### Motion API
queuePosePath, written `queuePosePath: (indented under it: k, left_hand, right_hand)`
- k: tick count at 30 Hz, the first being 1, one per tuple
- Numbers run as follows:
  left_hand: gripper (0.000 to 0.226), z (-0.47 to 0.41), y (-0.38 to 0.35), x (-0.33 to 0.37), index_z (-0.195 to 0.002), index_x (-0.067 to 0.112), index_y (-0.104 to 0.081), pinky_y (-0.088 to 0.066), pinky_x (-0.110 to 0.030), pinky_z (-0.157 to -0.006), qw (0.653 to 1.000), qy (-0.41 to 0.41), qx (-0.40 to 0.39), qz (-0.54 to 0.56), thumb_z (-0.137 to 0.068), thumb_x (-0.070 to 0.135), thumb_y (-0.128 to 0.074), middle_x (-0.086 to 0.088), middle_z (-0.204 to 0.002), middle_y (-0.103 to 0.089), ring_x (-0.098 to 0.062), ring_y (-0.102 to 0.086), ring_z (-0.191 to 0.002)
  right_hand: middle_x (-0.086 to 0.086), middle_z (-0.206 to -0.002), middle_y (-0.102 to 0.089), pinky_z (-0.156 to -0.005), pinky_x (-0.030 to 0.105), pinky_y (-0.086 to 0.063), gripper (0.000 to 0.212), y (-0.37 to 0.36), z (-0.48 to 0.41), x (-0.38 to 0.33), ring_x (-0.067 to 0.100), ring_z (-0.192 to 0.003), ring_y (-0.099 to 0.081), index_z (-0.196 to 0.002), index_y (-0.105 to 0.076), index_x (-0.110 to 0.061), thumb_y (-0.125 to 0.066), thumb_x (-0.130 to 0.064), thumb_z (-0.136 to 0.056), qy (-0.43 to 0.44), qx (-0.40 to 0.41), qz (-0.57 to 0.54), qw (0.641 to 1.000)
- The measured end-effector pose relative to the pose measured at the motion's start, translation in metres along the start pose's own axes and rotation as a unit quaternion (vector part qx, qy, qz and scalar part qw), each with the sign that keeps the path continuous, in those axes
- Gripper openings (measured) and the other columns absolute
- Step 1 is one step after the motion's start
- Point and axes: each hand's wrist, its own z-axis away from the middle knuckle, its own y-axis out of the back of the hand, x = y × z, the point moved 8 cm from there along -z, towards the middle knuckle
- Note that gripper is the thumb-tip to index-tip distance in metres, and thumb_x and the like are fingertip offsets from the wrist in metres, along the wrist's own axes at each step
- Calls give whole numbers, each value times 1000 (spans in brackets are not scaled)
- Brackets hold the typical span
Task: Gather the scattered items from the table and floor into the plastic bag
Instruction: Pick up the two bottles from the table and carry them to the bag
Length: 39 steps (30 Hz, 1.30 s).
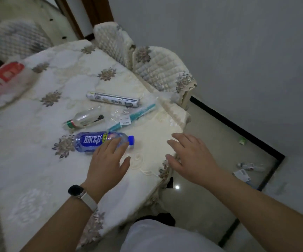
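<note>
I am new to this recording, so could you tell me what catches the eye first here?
The blue bottle lying on the table stands out most, with the left hand open over it and the right hand open near the table's edge. A red and white plastic bag sits at far left, and a small bottle lies on the floor at right.

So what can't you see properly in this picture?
All in the head view:
- Bag: blurred and cut off by the left edge, so what is inside stays hidden.
- Blue bottle: the left hand covers part of it, so I cannot tell whether the hand touches it.
- Floor bits: too small and blurred to name.
- Roll: its print is too blurred to read.
</note>
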Motion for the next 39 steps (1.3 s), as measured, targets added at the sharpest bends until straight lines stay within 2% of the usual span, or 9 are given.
queuePosePath:
  k: [3,7,9,17,22,27,30,34,39]
  left_hand:
    - [49,-9,-15,-39,-132,18,-59,-47,-50,-97,999,43,-7,24,-87,35,-67,-8,-138,-58,-31,-55,-123]
    - [53,-29,-31,-83,-129,18,-61,-49,-48,-93,996,64,-1,64,-85,42,-46,-8,-131,-60,-31,-57,-117]
    - [54,-41,-41,-104,-126,18,-63,-49,-50,-93,994,74,-11,76,-84,46,-45,-9,-132,-60,-33,-58,-117]
    - [88,-65,-82,-145,-136,20,-58,-41,-57,-103,990,62,-103,71,-71,76,-41,-12,-141,-55,-37,-51,-131]
    - [90,-54,-103,-143,-139,23,-52,-35,-56,-109,991,78,-103,35,-62,61,-77,-10,-139,-57,-36,-53,-129]
    - [89,-60,-108,-137,-140,24,-48,-24,-57,-109,991,106,-85,19,-67,69,-70,-11,-139,-57,-37,-53,-129]
    - [89,-65,-111,-138,-135,24,-52,-28,-60,-108,989,114,-96,25,-58,56,-82,-12,-135,-60,-38,-55,-125]
    - [86,-74,-112,-141,-129,24,-58,-39,-65,-101,986,121,-115,-2,-52,49,-84,-12,-128,-63,-37,-60,-116]
    - [86,-76,-106,-153,-127,24,-55,-42,-63,-98,977,184,-111,-3,-51,55,-81,-7,-118,-65,-32,-61,-108]
  right_hand:
    - [7,-127,-62,-91,39,-44,45,-14,-30,-6,27,-115,-56,-115,-66,-15,-48,-46,-88,26,-26,3,999]
    - [8,-126,-62,-90,41,-46,46,-30,-74,-11,29,-115,-56,-115,-66,-15,-47,-47,-88,55,-59,28,996]
    - [8,-126,-62,-90,42,-47,46,-37,-98,-16,29,-115,-56,-114,-66,-15,-46,-48,-88,65,-69,39,995]
    - [8,-125,-61,-87,41,-48,47,-82,-179,-53,30,-110,-58,-114,-65,-14,-47,-47,-87,126,-108,36,986]
    - [7,-123,-62,-85,41,-49,46,-120,-227,-74,29,-108,-59,-116,-63,-14,-49,-46,-86,163,-136,15,977]
    - [8,-122,-61,-86,41,-49,47,-161,-269,-89,30,-106,-59,-119,-63,-11,-54,-43,-85,208,-161,-12,965]
    - [11,-125,-60,-91,44,-48,49,-183,-295,-98,32,-111,-57,-123,-61,-10,-56,-42,-86,228,-179,-33,957]
    - [13,-128,-58,-94,42,-46,50,-212,-335,-105,33,-112,-55,-127,-59,-8,-58,-40,-89,265,-194,-61,942]
    - [12,-132,-53,-95,41,-43,53,-244,-366,-128,31,-116,-51,-133,-53,-10,-54,-43,-91,325,-235,-77,913]
